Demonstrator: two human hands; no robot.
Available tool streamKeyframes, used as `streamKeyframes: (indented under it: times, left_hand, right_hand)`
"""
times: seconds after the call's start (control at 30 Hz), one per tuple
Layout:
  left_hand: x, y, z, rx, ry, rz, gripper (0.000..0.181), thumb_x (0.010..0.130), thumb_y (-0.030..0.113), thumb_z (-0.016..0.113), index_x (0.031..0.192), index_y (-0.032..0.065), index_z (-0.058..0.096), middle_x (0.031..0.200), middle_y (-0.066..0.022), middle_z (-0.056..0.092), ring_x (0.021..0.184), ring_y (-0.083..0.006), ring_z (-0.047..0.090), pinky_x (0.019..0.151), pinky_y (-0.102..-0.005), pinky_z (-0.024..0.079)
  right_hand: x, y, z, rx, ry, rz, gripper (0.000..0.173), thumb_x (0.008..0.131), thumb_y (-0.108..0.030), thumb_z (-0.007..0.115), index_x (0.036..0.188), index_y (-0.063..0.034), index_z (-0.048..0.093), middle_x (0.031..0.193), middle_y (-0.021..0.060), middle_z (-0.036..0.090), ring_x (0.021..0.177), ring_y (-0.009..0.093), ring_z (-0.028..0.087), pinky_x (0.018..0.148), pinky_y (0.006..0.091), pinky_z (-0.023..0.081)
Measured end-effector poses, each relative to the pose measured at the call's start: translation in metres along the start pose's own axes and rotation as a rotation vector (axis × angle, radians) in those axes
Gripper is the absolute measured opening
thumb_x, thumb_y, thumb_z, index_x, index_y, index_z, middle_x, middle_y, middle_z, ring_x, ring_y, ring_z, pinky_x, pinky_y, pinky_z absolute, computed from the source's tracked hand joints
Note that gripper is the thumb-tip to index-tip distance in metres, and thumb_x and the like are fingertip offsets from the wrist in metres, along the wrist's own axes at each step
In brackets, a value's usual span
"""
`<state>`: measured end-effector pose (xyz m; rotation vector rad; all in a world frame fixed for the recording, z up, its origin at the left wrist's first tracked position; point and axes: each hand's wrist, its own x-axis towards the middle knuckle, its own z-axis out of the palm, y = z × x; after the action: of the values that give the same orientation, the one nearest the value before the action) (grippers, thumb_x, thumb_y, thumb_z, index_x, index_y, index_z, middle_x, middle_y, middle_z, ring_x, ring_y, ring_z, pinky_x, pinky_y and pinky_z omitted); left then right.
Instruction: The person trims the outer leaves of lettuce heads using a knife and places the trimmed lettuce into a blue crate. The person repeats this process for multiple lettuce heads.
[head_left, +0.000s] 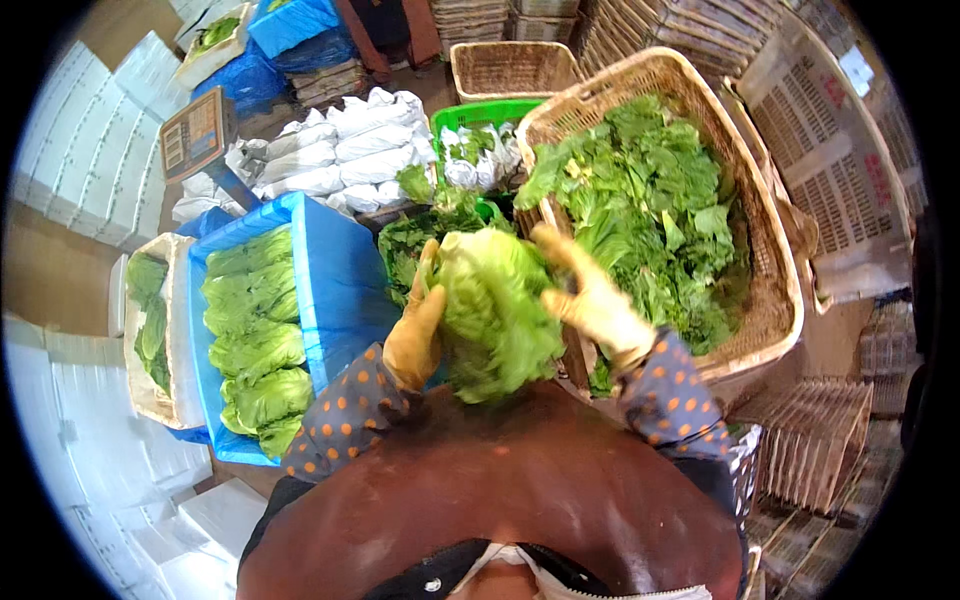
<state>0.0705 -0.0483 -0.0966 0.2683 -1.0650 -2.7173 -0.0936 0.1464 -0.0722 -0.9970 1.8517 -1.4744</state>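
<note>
A head of leafy green lettuce is held up in front of my brown apron. My left hand, in a yellowish glove, grips its left side with the fingers behind and the thumb in front. On the other side my right hand, gloved alike and blurred, has its fingers spread. Its thumb is at the lettuce's edge; whether it touches cannot be told. Loose green leaves fill a large tan plastic basket to the right. More lettuce heads lie in rows inside a blue-lined box at left.
White-wrapped bundles are stacked beyond the blue-lined box, beside a scale. A green crate holds more wrapped produce. A foam box with leaves stands far left. White foam boxes and stacked baskets line the sides.
</note>
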Motion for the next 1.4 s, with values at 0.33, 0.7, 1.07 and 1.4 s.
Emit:
streamKeyframes:
  times: [0.33,0.7,1.07,1.4]
  left_hand:
    - [0.025,0.077,-0.017,0.116,-0.241,-0.266,0.056,0.093,0.039,0.056,0.134,0.0004,0.055,0.150,-0.0260,0.039,0.139,-0.0421,0.037,0.114,-0.0537,0.033]
    - [0.029,-0.013,0.005,0.604,-0.024,0.150,0.142,0.054,0.022,0.095,0.158,0.0132,-0.002,0.160,-0.0167,0.014,0.146,-0.0301,0.019,0.121,-0.0428,0.017]
    - [-0.091,0.204,-0.192,0.710,0.596,0.144,0.106,0.057,0.042,0.093,0.146,0.0246,0.041,0.141,-0.0144,0.049,0.131,-0.0341,0.046,0.111,-0.0533,0.038]
    - [-0.063,0.215,-0.300,1.897,0.007,-0.539,0.120,0.058,0.040,0.090,0.156,0.0225,0.023,0.146,-0.0261,0.040,0.136,-0.0441,0.038,0.115,-0.0546,0.029]
  right_hand:
    - [-0.035,0.047,-0.024,0.949,0.170,0.123,0.091,0.083,-0.023,0.079,0.154,-0.0037,0.025,0.153,0.0129,0.035,0.140,0.024,0.036,0.116,0.0384,0.030]
    - [0.020,0.039,0.046,0.665,-0.025,-0.002,0.080,0.090,-0.019,0.071,0.154,-0.0052,0.025,0.151,0.0112,0.037,0.136,0.025,0.041,0.114,0.0396,0.035]
    - [0.049,0.050,0.134,0.352,-0.087,0.349,0.064,0.099,-0.048,0.055,0.145,-0.0049,0.043,0.068,-0.0084,0.038,0.062,0.004,0.037,0.055,0.0196,0.032]
    - [-0.003,0.089,0.142,0.437,-0.062,0.711,0.046,0.107,-0.039,0.040,0.144,-0.0125,0.045,0.112,0.0025,0.067,0.069,0.005,0.052,0.061,0.0196,0.046]
